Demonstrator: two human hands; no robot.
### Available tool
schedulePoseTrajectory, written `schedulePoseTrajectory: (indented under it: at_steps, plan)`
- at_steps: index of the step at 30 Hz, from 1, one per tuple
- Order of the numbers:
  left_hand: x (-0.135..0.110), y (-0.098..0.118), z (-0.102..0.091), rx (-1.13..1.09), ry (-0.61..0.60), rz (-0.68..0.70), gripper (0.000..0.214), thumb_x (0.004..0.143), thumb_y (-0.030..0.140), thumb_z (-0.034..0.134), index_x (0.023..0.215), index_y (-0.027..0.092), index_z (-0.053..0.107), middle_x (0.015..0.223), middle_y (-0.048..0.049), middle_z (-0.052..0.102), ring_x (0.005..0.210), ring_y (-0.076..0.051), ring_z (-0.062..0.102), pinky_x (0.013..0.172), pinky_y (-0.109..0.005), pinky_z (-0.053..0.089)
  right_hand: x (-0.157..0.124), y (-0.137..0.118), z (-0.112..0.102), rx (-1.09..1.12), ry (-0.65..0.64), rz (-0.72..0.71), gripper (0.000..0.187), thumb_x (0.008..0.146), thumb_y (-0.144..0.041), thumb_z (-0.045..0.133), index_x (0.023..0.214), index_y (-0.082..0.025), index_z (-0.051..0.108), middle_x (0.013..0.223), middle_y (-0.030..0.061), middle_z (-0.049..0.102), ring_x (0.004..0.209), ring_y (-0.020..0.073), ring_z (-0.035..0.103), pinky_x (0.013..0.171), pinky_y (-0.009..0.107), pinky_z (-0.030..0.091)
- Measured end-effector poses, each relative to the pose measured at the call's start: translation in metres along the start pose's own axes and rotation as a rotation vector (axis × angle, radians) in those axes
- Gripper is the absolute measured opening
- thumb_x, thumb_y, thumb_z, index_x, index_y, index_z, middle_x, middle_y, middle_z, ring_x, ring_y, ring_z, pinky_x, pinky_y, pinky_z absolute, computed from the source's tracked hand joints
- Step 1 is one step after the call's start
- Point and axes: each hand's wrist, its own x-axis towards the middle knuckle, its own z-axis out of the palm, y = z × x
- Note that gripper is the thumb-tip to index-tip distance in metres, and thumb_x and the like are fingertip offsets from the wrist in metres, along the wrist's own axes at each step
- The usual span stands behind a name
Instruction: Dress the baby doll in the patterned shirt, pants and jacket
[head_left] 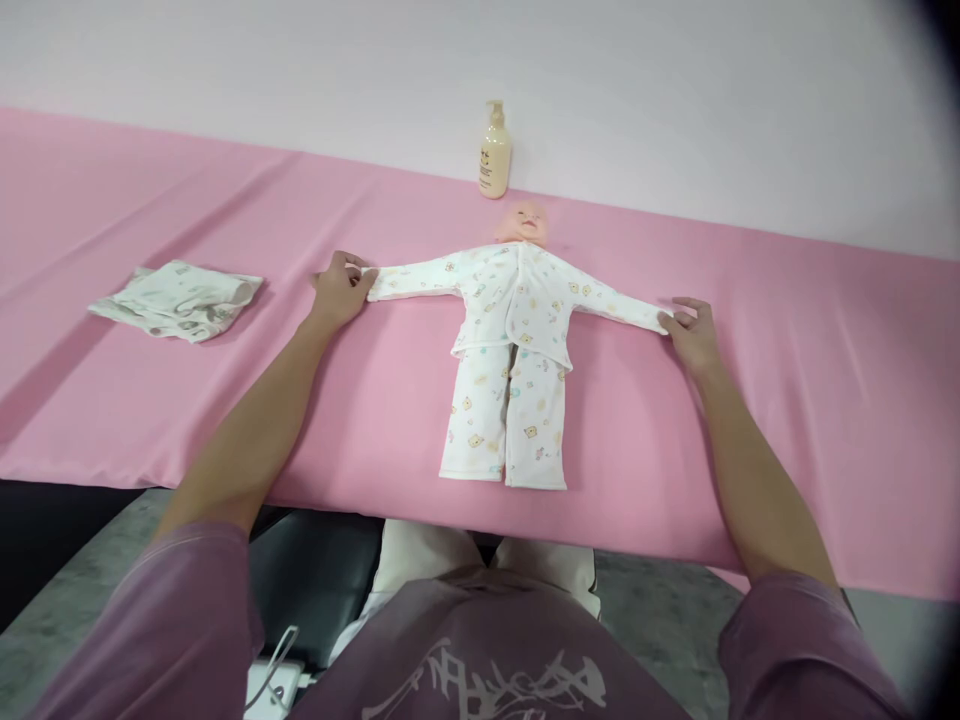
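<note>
A baby doll (529, 220) lies face up on the pink cloth, dressed in a white printed top (491, 300) and matching trousers (476, 415). Both sleeves are stretched out to the sides. My left hand (343, 290) pinches the end of the left-hand sleeve (412, 279). At the other side, my right hand (694, 335) has the cuff of the right-hand sleeve (619, 303) between thumb and fingers. The doll's hands and feet are hidden by the clothes.
A cream pump bottle (494, 160) stands behind the doll's head, by the white wall (675, 110). Folded pale printed fabric (180, 300) lies at the left on the pink cloth (360, 420). The table's front edge runs just before my body.
</note>
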Motion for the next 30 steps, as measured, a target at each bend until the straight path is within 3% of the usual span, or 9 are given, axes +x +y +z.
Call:
schedulePoseTrajectory:
  at_steps: [4, 7, 11, 15, 19, 22, 24, 27, 30]
  plan:
    - [-0.005, 0.005, 0.001, -0.047, 0.072, 0.004, 0.036, 0.117, 0.054, 0.069, 0.128, 0.020, 0.062, 0.106, -0.0017, 0.077, 0.118, -0.028, 0.069, 0.129, -0.051, 0.028, -0.003, 0.008, -0.007, -0.212, 0.025, -0.183, 0.039, 0.085, -0.020, 0.074, 0.124, -0.024, 0.070, 0.095, 0.0052, 0.073, 0.083, 0.0254, 0.068, 0.087, 0.044, 0.058]
    - [-0.006, 0.020, 0.000, -0.130, 0.256, -0.032, 0.035, 0.120, 0.052, 0.069, 0.112, 0.020, 0.060, 0.098, 0.0011, 0.069, 0.116, -0.022, 0.062, 0.120, -0.047, 0.033, -0.007, -0.003, -0.004, -0.302, 0.172, -0.275, 0.031, 0.089, -0.020, 0.069, 0.120, -0.022, 0.069, 0.090, 0.0033, 0.067, 0.083, 0.0259, 0.063, 0.091, 0.047, 0.056]
    - [-0.021, 0.077, -0.007, -0.302, 0.415, 0.133, 0.032, 0.116, 0.051, 0.078, 0.109, 0.024, 0.063, 0.122, -0.0085, 0.075, 0.106, -0.022, 0.065, 0.105, -0.043, 0.049, -0.043, -0.051, 0.007, -0.189, 0.276, -0.456, 0.017, 0.105, -0.030, 0.064, 0.122, -0.025, 0.067, 0.088, 0.0009, 0.058, 0.085, 0.0261, 0.061, 0.090, 0.045, 0.055]
    - [-0.096, 0.177, -0.013, -0.468, 0.311, 0.551, 0.040, 0.121, 0.067, 0.068, 0.125, 0.028, 0.070, 0.135, -0.0111, 0.077, 0.115, -0.027, 0.073, 0.100, -0.044, 0.057, -0.137, -0.115, 0.014, -0.059, -0.070, -0.577, 0.014, 0.114, -0.039, 0.067, 0.121, -0.026, 0.069, 0.088, 0.0009, 0.062, 0.075, 0.0222, 0.058, 0.073, 0.039, 0.050]
    - [-0.222, 0.246, 0.000, -0.483, 0.213, 0.607, 0.032, 0.127, 0.057, 0.058, 0.132, 0.028, 0.070, 0.131, -0.0095, 0.079, 0.111, -0.026, 0.073, 0.105, -0.047, 0.055, -0.247, -0.148, 0.022, -0.098, -0.370, -0.734, 0.011, 0.119, -0.035, 0.068, 0.126, -0.027, 0.070, 0.102, 0.0052, 0.071, 0.090, 0.0251, 0.067, 0.080, 0.042, 0.057]
    - [-0.303, 0.240, 0.022, -0.375, 0.335, 0.402, 0.023, 0.120, 0.047, 0.065, 0.132, 0.028, 0.068, 0.132, -0.0089, 0.080, 0.111, -0.029, 0.072, 0.118, -0.057, 0.045, -0.305, -0.145, 0.036, -0.101, -0.381, -0.862, 0.020, 0.116, -0.030, 0.072, 0.135, -0.026, 0.067, 0.126, 0.0121, 0.073, 0.118, 0.0320, 0.070, 0.102, 0.051, 0.060]
    - [-0.338, 0.215, 0.035, -0.285, 0.253, 0.311, 0.030, 0.115, 0.044, 0.062, 0.140, 0.028, 0.067, 0.144, -0.0125, 0.077, 0.124, -0.035, 0.071, 0.116, -0.058, 0.044, -0.329, -0.137, 0.049, -0.144, -0.341, -0.842, 0.028, 0.112, -0.029, 0.078, 0.137, -0.025, 0.067, 0.133, 0.0138, 0.072, 0.126, 0.0343, 0.069, 0.109, 0.054, 0.059]
    - [-0.365, 0.168, 0.042, -0.153, 0.122, 0.254, 0.049, 0.106, 0.041, 0.066, 0.152, 0.025, 0.063, 0.161, -0.0166, 0.069, 0.145, -0.042, 0.062, 0.117, -0.059, 0.045, -0.348, -0.126, 0.068, -0.249, -0.267, -0.759, 0.033, 0.108, -0.029, 0.083, 0.138, -0.026, 0.069, 0.137, 0.0139, 0.073, 0.130, 0.0366, 0.067, 0.111, 0.054, 0.056]
    - [-0.370, 0.135, 0.036, -0.049, 0.075, 0.272, 0.054, 0.102, 0.037, 0.071, 0.154, 0.023, 0.065, 0.160, -0.0165, 0.072, 0.143, -0.043, 0.063, 0.119, -0.059, 0.044, -0.354, -0.119, 0.080, -0.296, -0.180, -0.723, 0.021, 0.109, -0.026, 0.081, 0.128, -0.026, 0.071, 0.132, 0.0122, 0.076, 0.128, 0.0366, 0.066, 0.109, 0.053, 0.054]
